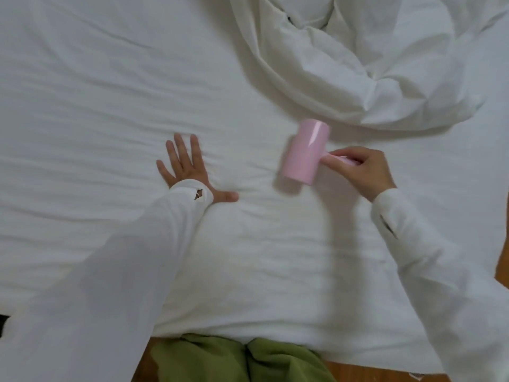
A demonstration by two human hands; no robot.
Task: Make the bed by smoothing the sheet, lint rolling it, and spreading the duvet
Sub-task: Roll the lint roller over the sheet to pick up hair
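A: Where the white sheet (96,92) covers the bed, seen from above and creased with shallow wrinkles running mostly side to side. Filling nearly the whole view.

B: And the hands?

A: Left hand (187,172) flat on the sheet at centre-left, palm down, fingers straight and spread wide, thumb out to the right. Holding nothing. Covered to the knuckles by a long white sleeve (110,271) with a small thumb hole at the cuff.

B: Right side?

A: Right hand (363,169) right of centre, fingers and thumb curled round the slim pink handle of a lint roller (304,153). Wearing a matching white sleeve.

B: Where is the roller exactly?

A: Between the two hands, well apart from the left one. Pink cylinder lying at a slight tilt, far end up and to the right, handle leaving its right side. Slightly blurred, with a soft shadow beneath; touching the sheet or just above it, impossible to say.

B: Anything else on the bed?

A: Duvet (371,64), white, bunched in thick folds at upper right, nearest fold just beyond the roller's far end. Small dark mark among the folds near the top, too small to identify.

B: Below the bed?

A: Green trousers (234,359) at bottom centre against the mattress edge, with strips of brown wooden floor (371,372) beside them.
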